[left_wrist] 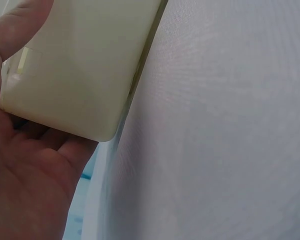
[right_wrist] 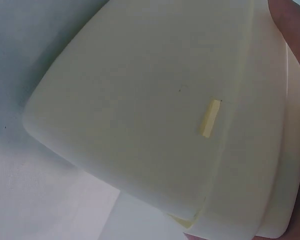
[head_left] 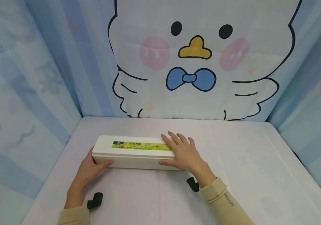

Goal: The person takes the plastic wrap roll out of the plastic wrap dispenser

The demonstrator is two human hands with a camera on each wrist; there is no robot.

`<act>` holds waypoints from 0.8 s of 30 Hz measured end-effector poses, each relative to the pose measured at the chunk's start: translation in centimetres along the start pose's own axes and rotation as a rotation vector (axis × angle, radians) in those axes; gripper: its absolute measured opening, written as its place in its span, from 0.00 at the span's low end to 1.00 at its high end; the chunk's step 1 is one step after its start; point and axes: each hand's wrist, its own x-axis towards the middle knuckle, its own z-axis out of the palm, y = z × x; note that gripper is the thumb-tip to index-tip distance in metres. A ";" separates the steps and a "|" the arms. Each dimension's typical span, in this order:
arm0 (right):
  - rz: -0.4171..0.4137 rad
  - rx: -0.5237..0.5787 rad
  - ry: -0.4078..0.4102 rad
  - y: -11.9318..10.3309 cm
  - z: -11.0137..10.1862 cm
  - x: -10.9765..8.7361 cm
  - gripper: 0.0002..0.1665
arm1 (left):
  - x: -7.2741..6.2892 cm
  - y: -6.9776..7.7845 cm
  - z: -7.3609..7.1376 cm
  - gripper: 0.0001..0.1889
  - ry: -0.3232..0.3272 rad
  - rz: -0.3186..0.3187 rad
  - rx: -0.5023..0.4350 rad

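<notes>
A long white lidded box (head_left: pixel 137 162) lies crosswise on the white table, with a yellow-green printed label (head_left: pixel 142 146) along its lid. My left hand (head_left: pixel 88 168) grips its left end, thumb along the front face. In the left wrist view the fingers of that hand (left_wrist: pixel 35 160) go behind the box end (left_wrist: pixel 80 75) and are partly hidden. Over the right end lies my right hand (head_left: pixel 184 156), fingers straight and fanned across the lid, thumb against the front face. The right wrist view shows a small yellowish tab (right_wrist: pixel 210 118) on the box side.
The white table (head_left: pixel 247 175) spreads around the box. Behind it hangs a curtain (head_left: pixel 188 103) with a cartoon bird, and blue-and-white curtains stand at both sides. A small black device (head_left: pixel 95 200) sits at the left wrist, another (head_left: pixel 192 184) at the right.
</notes>
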 end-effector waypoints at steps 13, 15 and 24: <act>0.008 -0.021 -0.022 0.1 0.1 0.1 0.58 | 0.1 0.2 0.0 0.58 0.008 0.012 0.014; 0.004 -0.018 -0.022 0.1 0.2 0.2 0.58 | 0.1 0.1 0.0 0.58 0.008 0.009 0.019; -0.007 0.003 -0.023 0.3 0.2 0.2 0.57 | 0.1 0.0 0.1 0.58 0.010 0.003 0.031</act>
